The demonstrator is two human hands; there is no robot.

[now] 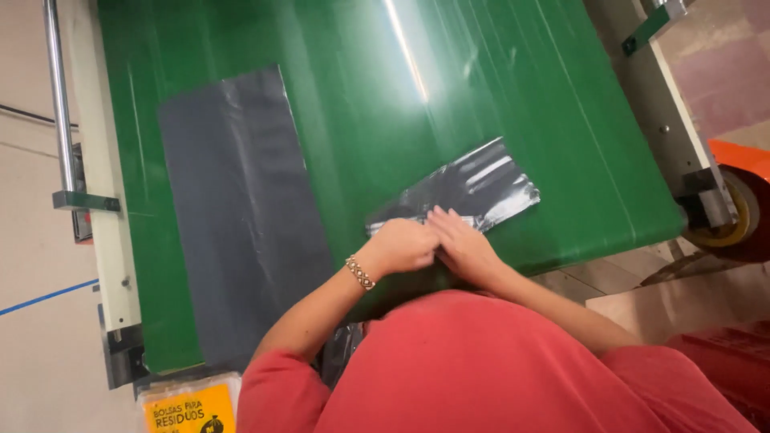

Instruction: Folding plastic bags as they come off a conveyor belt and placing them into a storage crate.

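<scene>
Plainly, step in hand: folding or rolling a dark grey plastic bag (469, 186) on the green tabletop (481, 96).
Left hand (403, 244): curled shut, fingers pinching the near end of the folded bag, a beaded bracelet (360, 273) on the wrist.
Right hand (463, 244): flat, fingers spread, pressing down on the same end, touching the left hand.
Bag in hand: a narrow, glossy strip lying slantwise, its far end free toward the right edge of the green surface.
Doing it well, as I judge: keep the long edges lined up, press air out toward the free end, hold the fold tight with the pinching hand while the flat one smooths.
Second bag (241, 216): spread flat and matt on the left of the tabletop, well apart from the hands.
Surface: smooth green sheet, shiny under overhead light, in a pale frame with a metal rail (58, 96) along the left.
Room: pale floor with a blue line (48, 297); a yellow packet (188, 407) at the lower left; an orange and red roll holder (734, 212) at the right.
</scene>
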